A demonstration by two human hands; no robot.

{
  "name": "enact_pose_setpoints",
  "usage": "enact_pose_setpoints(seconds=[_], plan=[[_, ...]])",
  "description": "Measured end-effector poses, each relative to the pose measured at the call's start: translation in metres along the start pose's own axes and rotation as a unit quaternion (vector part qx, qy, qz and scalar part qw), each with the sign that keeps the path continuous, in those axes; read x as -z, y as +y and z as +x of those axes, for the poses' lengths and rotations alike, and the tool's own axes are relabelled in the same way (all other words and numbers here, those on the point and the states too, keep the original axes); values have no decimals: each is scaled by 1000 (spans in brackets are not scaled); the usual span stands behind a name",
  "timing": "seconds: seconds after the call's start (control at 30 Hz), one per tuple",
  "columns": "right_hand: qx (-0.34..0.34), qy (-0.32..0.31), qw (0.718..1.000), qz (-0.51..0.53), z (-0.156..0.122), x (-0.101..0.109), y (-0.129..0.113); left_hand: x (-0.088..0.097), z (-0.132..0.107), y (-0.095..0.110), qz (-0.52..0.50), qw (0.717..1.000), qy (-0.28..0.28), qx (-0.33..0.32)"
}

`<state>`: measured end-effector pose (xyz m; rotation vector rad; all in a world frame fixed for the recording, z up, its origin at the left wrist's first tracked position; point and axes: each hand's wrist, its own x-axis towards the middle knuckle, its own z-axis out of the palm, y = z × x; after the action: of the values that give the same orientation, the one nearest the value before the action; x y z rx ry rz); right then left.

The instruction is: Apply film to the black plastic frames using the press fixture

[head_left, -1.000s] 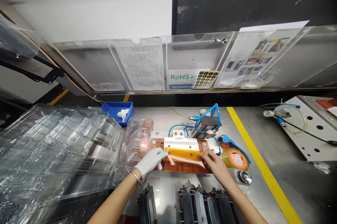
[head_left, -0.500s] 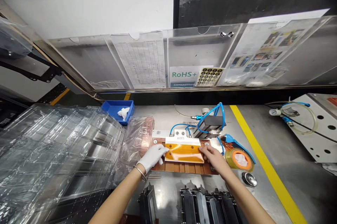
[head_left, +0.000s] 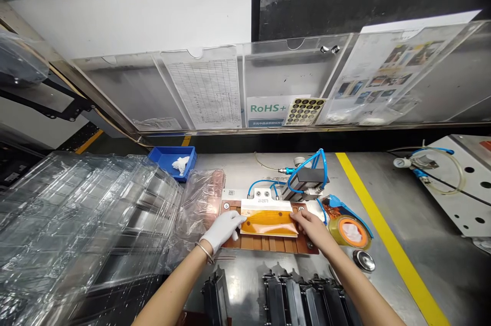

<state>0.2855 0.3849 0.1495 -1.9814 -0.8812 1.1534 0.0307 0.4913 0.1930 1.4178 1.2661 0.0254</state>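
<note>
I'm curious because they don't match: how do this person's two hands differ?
The left hand wears a white glove; the right hand looks bare. The left hand has a silvery bangle at its wrist; the right hand shows none. Both hold the same translucent amber film sheet, left hand at its left end, right hand at its right.

Film (head_left: 266,222): right edge partly hidden by right hand (head_left: 311,226). Form (head_left: 207,92): too small to read. Black parts (head_left: 315,303): cut off by lower edge.
</note>
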Motion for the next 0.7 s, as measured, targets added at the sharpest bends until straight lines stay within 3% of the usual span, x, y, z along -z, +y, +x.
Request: enact_pose_setpoints(seconds=[0.7], plan=[[15,11,997,-77,-1,4,-7,0,2,-1,21,1000,1,9]])
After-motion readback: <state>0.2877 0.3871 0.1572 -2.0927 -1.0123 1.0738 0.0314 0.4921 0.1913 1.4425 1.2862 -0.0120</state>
